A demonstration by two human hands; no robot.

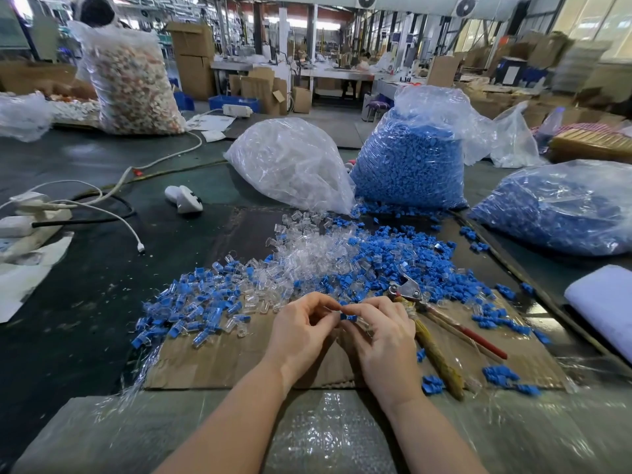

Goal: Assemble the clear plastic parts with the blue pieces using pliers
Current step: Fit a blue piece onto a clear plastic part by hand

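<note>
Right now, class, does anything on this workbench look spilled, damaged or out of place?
Blue pieces have spilled from the foot of the blue bag onto the table. The pliers lie unused beside the right hand, one handle red, the other wrapped in frayed yellowish tape. Nothing looks broken.

Blue piece (348, 317) mostly hidden between fingertips of both hands (345, 323), forearms cut off at bottom edge

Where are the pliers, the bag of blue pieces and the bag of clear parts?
pliers (407, 291): head view, on the metal joint.
bag of blue pieces (407, 165): head view, on its blue middle.
bag of clear parts (290, 162): head view, on its middle.
</note>
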